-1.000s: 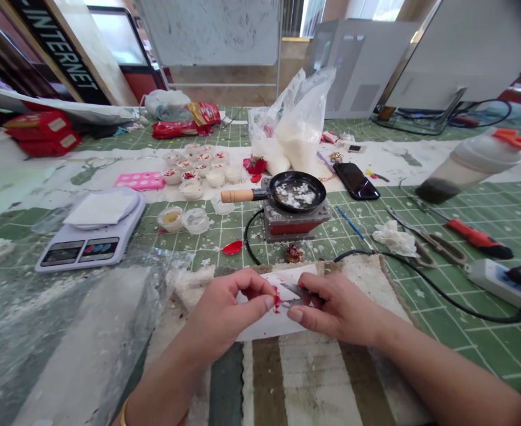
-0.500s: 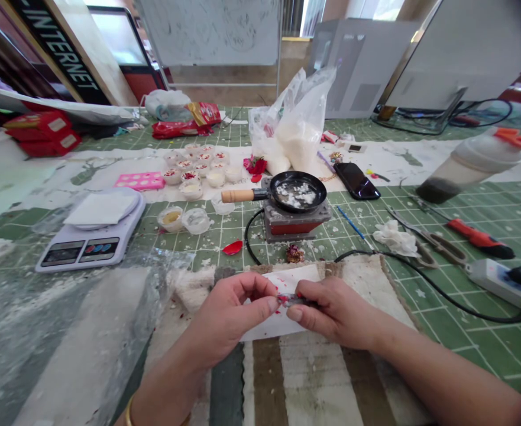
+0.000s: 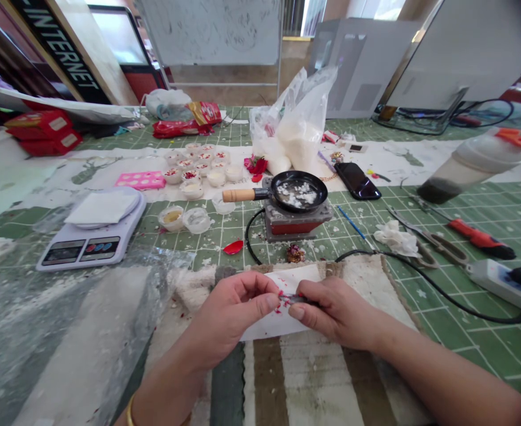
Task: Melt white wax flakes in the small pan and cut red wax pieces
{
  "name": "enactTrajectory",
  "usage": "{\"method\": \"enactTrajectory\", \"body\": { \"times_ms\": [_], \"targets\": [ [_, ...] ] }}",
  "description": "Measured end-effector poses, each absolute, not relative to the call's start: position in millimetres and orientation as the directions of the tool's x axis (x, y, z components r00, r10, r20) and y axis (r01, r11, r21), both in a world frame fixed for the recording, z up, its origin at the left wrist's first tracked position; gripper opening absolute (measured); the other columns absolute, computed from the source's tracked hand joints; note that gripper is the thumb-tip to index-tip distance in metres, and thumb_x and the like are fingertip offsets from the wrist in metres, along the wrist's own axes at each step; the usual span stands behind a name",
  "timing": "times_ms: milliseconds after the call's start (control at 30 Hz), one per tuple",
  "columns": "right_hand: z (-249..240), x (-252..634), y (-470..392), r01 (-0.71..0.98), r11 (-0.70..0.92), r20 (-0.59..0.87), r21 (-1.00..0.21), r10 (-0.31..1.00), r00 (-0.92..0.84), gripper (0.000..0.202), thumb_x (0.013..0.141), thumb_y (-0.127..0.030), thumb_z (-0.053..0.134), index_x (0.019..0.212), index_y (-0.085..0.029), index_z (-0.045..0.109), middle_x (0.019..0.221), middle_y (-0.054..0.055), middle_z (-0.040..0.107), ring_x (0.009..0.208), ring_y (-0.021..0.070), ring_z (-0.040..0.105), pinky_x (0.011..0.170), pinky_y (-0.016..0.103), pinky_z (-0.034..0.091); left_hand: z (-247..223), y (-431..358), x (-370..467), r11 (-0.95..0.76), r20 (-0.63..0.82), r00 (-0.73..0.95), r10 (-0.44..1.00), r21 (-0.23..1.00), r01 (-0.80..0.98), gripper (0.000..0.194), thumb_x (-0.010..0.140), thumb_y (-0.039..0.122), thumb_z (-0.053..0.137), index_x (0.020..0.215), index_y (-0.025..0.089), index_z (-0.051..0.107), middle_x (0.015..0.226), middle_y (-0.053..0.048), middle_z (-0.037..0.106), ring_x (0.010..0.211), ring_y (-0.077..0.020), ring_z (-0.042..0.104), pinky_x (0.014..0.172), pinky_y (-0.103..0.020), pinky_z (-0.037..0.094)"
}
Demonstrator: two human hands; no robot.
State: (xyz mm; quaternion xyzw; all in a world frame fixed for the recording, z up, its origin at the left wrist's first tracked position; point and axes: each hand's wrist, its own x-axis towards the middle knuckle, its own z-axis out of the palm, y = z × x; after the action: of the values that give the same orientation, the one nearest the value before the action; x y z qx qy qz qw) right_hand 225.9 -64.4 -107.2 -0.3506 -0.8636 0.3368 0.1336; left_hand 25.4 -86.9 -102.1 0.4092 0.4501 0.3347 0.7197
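My left hand (image 3: pixel 238 305) pinches a small piece of red petal (image 3: pixel 280 293) between thumb and fingertips. Facing it, my right hand (image 3: pixel 335 310) is closed round a small dark cutting tool (image 3: pixel 292 297), its tip at the petal; the grip hides most of it, so its exact kind is unclear. Beneath both hands lies a sheet of white paper (image 3: pixel 260 329) with tiny red bits scattered on it. The paper rests on a striped cloth (image 3: pixel 313 378). Just beyond its edge sits a dried flower bud (image 3: pixel 294 254), and a loose red petal (image 3: pixel 233 247) lies farther left.
A small black pan (image 3: pixel 299 191) with white flakes stands on a little hotplate (image 3: pixel 293 223), its cable looping right to a power strip (image 3: pixel 500 281). Left are a kitchen scale (image 3: pixel 94 228) and several small cups (image 3: pixel 192 188). Scissors (image 3: pixel 446 245) and a phone (image 3: pixel 358 180) lie right.
Both hands keep almost the same place. The tool and the petal piece have shifted slightly between the fingertips, and more red bits show on the paper under them.
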Motion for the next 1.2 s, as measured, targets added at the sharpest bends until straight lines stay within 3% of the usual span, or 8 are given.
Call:
{"method": "enactTrajectory", "body": {
  "times_ms": [933, 1033, 1200],
  "targets": [
    [-108.6, 224.3, -65.1, 0.533, 0.539, 0.018, -0.652, 0.714, -0.7, 0.035, 0.088, -0.044, 0.037, 0.065, -0.018, 0.041, 0.052, -0.006, 0.036, 0.044, 0.0052, 0.032, 0.044, 0.02, 0.019, -105.5, -85.9, 26.6, 0.457, -0.379, 0.366, 0.85, 0.876, -0.154, 0.017, 0.07, 0.031, 0.067, 0.072, 0.016, 0.058, 0.065, 0.004, 0.057, 0.058, -0.0072, 0.049, 0.055, -0.02, 0.036],
    [-106.9, 224.8, -63.9, 0.573, 0.553, 0.02, -0.606, 0.73, -0.683, 0.037, 0.087, -0.047, 0.038, 0.065, -0.018, 0.042, 0.05, -0.006, 0.038, 0.043, 0.0054, 0.032, 0.044, 0.021, 0.017, -103.0, -86.0, 25.5, 0.403, -0.366, 0.31, 0.877, 0.913, -0.064, 0.016, 0.071, 0.032, 0.065, 0.073, 0.017, 0.06, 0.066, 0.003, 0.058, 0.058, -0.0081, 0.05, 0.057, -0.021, 0.038],
    [-102.1, 225.4, -62.1, 0.697, 0.556, -0.035, -0.453, 0.77, -0.637, 0.038, 0.082, -0.053, 0.045, 0.067, -0.018, 0.045, 0.051, -0.003, 0.051, 0.043, 0.0073, 0.04, 0.045, 0.022, 0.016, -97.1, -86.2, 22.3, 0.15, -0.205, 0.161, 0.966, 0.942, 0.3, 0.018, 0.08, 0.03, 0.051, 0.076, 0.02, 0.066, 0.078, 0.0, 0.065, 0.072, -0.0142, 0.055, 0.067, -0.027, 0.041]
  ]
}}
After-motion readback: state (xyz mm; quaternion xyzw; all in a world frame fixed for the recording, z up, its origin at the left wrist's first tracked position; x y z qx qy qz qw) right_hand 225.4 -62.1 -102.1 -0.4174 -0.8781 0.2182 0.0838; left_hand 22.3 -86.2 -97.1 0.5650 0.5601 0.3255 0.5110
